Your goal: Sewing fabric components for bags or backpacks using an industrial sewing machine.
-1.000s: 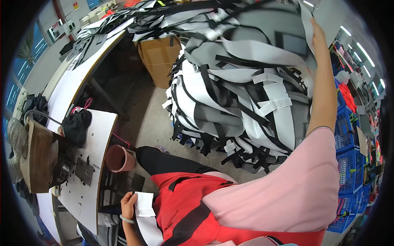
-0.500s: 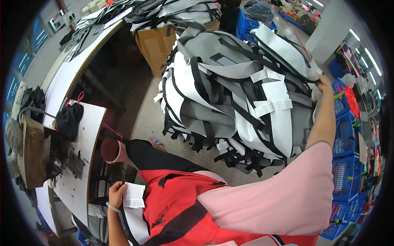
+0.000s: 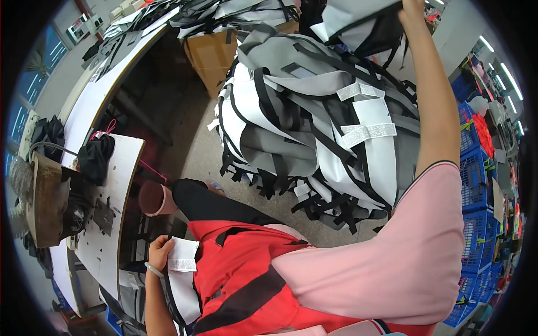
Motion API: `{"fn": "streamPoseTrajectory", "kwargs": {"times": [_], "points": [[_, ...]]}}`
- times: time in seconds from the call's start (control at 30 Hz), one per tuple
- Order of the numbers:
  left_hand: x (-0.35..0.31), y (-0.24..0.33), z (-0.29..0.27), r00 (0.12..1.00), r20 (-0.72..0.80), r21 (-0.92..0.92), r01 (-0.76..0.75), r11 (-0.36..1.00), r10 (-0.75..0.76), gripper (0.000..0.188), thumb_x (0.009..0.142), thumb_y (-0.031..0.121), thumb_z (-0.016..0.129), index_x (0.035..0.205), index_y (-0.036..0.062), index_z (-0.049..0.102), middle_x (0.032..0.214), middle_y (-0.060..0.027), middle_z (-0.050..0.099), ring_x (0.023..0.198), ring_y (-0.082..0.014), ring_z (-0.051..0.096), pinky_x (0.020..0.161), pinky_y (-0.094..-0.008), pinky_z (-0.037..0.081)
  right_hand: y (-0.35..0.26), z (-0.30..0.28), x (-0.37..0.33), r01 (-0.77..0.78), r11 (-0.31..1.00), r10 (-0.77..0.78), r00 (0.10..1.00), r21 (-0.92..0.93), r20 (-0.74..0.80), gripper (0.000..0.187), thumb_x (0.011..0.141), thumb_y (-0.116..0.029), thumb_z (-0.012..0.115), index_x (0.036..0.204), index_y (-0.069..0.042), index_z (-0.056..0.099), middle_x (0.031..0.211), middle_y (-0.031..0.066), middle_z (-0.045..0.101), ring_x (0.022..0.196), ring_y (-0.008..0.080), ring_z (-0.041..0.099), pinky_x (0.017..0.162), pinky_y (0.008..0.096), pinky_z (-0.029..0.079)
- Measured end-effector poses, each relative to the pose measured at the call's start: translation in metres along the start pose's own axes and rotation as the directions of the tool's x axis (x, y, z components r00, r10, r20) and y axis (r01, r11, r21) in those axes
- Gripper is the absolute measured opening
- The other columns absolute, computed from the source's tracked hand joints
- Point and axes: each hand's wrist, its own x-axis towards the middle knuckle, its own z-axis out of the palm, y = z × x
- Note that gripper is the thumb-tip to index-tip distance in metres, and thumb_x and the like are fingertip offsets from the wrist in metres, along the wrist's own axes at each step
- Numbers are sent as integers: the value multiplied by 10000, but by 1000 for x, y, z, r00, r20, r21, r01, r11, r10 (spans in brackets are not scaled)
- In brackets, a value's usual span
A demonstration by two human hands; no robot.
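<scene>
My left hand (image 3: 161, 253) is low at the left, fingers closed on a white fabric piece with black edging (image 3: 183, 291); a silvery patterned strip crosses its upper end. Stretched far out at the upper right, my right hand (image 3: 413, 9) grips a grey-and-white fabric panel (image 3: 358, 19) with black trim, raised over the back of a large heap. The fingers of that hand are partly cut off by the picture's top edge. The heap of grey and white fabric pieces (image 3: 283, 143) has many black straps, and silvery strips (image 3: 368, 133) lie on its right side.
At left stands a sewing machine (image 3: 50, 201) on a white worktable (image 3: 126, 159), with a black cloth bundle (image 3: 95, 159) on it. A pink bin (image 3: 157, 199) is beside my leg. More pieces lie by a cardboard box (image 3: 210, 59). Blue crates (image 3: 476, 224) are stacked at right.
My right hand has moved up and away, lifting the fabric panel off the heap's right side toward the far edge. My left hand stays nearly in place with its white piece.
</scene>
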Motion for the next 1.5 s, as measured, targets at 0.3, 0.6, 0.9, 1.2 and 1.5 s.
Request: {"fn": "streamPoseTrajectory", "kwargs": {"times": [0.3, 0.6, 0.9, 1.2, 1.5], "points": [[-9, -28, -4, 998, -54, -51, 8, 999, -11, 88, 891, 109, 634, 904, 24, 651, 770, 59, 597, 673, -22, 499, 604, -191, 400, -54, -244, 62, 125, 848, 251, 761, -515, 598, 314, 843, -171, 632, 1123, -33, 600, 985, 88, 609, 893, 260, 592, 810, 415, 491], [-4, -11, 10, 1000, -17, 4, 16, 1000, -16, 85, 874, 109, 633, 874, 24, 639, 747, 43, 583, 656, -45, 507, 602, -208, 410, -19, -254, -53, -68, 109, 812, 581, -992, 50, 408, 930, -426, 570, 1246, -169, 600, 1055, 29, 612, 960, 145, 567, 816, 299, 469], [-16, -24, 10, 998, -70, -31, -5, 999, 3, 105, 884, 124, 628, 884, 20, 639, 762, 33, 592, 671, -56, 520, 612, -215, 420, -93, -119, -250, 349, 407, 625, 567, -844, 536, 747, 760, -197, 704, 1443, -222, 402, 1373, 116, 504, 1170, 234, 539, 1021, 328, 389], [-25, -32, 9, 997, -80, -109, -33, 993, 24, 97, 890, 113, 627, 896, 16, 636, 769, 40, 587, 676, -44, 509, 616, -204, 412, -36, -87, -190, 429, 122, 143, 885, -895, 444, 332, 854, -221, 558, 1144, -93, 658, 1064, 193, 659, 990, 390, 614, 860, 427, 475], [-37, -40, 10, 993, -121, -177, -28, 984, 7, 71, 895, 111, 628, 882, 42, 638, 766, 52, 585, 674, -36, 511, 613, -194, 405, -28, -76, -243, 578, -68, 494, 728, -813, 476, 969, 679, -245, 765, 1497, -234, 245, 1438, 165, 408, 1263, 312, 469, 1019, 472, 343]]}}
